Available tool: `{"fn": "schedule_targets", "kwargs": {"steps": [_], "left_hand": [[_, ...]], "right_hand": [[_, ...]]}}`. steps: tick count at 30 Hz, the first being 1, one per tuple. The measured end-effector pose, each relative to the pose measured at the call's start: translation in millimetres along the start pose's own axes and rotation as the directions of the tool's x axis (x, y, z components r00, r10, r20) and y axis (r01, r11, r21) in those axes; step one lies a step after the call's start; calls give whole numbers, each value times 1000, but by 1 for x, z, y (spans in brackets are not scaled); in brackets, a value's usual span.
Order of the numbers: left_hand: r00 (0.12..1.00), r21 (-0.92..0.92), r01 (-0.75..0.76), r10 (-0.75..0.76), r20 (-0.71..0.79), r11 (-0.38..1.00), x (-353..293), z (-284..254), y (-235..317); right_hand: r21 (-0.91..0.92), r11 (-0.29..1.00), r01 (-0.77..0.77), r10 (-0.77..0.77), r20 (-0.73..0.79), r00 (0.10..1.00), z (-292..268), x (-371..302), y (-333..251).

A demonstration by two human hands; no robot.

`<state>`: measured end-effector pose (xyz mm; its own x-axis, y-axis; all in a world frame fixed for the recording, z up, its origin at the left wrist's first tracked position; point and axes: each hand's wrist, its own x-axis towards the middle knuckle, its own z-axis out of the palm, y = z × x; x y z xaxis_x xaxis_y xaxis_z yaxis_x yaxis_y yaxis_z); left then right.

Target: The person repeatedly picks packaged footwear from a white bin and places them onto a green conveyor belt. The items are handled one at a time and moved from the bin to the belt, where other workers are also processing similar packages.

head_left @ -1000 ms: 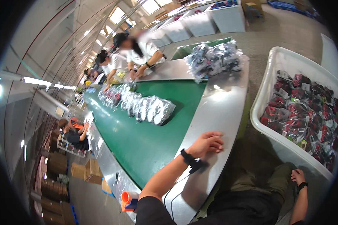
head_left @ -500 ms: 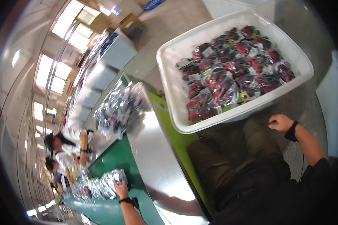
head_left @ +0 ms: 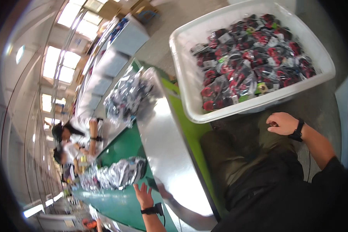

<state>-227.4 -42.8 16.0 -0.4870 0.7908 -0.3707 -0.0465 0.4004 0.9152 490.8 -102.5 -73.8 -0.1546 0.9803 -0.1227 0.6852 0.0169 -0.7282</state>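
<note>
My left hand is open with its fingers spread, just beside the near end of a row of clear-bagged silvery-grey packs on a green conveyor belt. A gap shows between the fingertips and the packs. Loosely curled, my right hand hangs over my lap with nothing visible in it. In front of it stands a large white tub, holding many dark-and-red items in clear bags; their exact kind I cannot make out.
A metal ledge with a lime-green side runs between me and the belt. A heap of clear-bagged packs lies at its far end. Co-workers work across the belt. White bins line the far left.
My left hand has come off the bagged packs and drawn back toward me, opening. My right hand has shifted slightly left and up. The view has shifted, moving the tub up and right.
</note>
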Motion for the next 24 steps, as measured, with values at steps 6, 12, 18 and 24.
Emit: {"fn": "schedule_targets", "kwargs": {"steps": [6, 12, 18, 24], "left_hand": [[992, -265, 65, -91, -88, 962, 2, -22, 14], [951, 210, -119, 172, -255, 970, 40, -26, 28], [941, 363, -212, 290, -176, 907, 108, -37, 27], [877, 556, -408, 479, 19, 725, 128, -12, 8]], "right_hand": [[106, 994, 36, -36, -8, 999, -4, 19, -22], [84, 996, 28, -30, 20, 999, 7, 18, -29], [56, 998, 13, -13, -6, 1000, 8, 6, -25], [60, 998, -14, 15, -19, 1000, 2, -2, -23]]}}
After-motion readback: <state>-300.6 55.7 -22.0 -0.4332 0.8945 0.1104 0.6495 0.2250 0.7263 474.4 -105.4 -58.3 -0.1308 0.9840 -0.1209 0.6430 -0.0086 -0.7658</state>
